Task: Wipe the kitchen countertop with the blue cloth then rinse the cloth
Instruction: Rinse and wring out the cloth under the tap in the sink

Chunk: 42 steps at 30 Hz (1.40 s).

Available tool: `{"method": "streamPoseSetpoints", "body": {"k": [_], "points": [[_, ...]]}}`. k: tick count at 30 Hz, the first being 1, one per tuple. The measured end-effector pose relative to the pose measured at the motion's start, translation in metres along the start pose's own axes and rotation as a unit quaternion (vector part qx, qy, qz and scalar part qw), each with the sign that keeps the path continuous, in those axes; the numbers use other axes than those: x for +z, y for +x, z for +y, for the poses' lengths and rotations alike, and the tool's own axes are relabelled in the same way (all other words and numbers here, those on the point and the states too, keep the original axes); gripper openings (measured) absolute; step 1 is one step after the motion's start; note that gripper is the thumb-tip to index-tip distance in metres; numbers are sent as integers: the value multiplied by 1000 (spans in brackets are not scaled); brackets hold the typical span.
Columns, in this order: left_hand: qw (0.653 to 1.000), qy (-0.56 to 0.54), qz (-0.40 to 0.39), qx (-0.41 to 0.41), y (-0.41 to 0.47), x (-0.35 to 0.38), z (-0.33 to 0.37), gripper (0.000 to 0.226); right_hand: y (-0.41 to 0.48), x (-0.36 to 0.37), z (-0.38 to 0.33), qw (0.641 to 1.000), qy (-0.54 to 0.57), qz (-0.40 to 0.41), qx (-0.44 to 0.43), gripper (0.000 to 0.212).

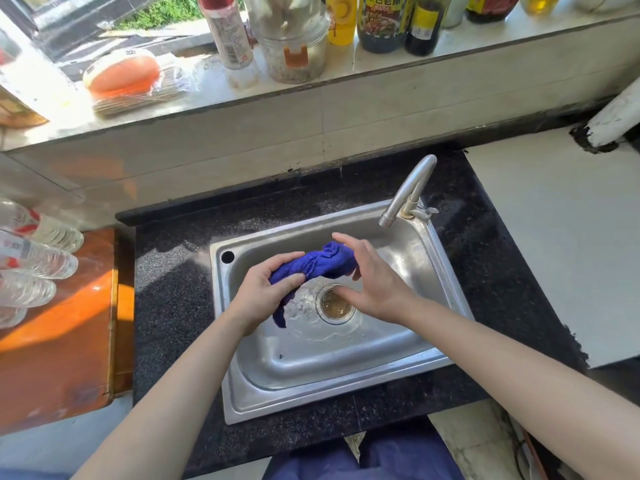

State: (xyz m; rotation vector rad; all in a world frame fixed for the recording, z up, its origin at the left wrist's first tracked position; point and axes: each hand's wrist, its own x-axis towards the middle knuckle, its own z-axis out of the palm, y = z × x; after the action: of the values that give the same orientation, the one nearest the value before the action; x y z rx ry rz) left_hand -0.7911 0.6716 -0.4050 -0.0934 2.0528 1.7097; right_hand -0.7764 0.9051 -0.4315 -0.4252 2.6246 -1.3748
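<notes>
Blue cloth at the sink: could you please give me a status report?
Left hand grips blue cloth over the sink. Right hand, fingers spread, against its other end. No stream visible from faucet; nothing blocking.

Sink (322, 358) front half is open, w/ free counter (166, 306) to its left. Tap (410, 188) overhangs back-right corner; bottles (38, 258) crowd the far left.
</notes>
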Motion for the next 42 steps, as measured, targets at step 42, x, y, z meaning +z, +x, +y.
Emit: {"method": "streamPoseSetpoints", "body": {"k": [42], "points": [[994,5,-71,-84,-2,-11,-10,30,16,-7,7,993,-64,-82,53,42]]}}
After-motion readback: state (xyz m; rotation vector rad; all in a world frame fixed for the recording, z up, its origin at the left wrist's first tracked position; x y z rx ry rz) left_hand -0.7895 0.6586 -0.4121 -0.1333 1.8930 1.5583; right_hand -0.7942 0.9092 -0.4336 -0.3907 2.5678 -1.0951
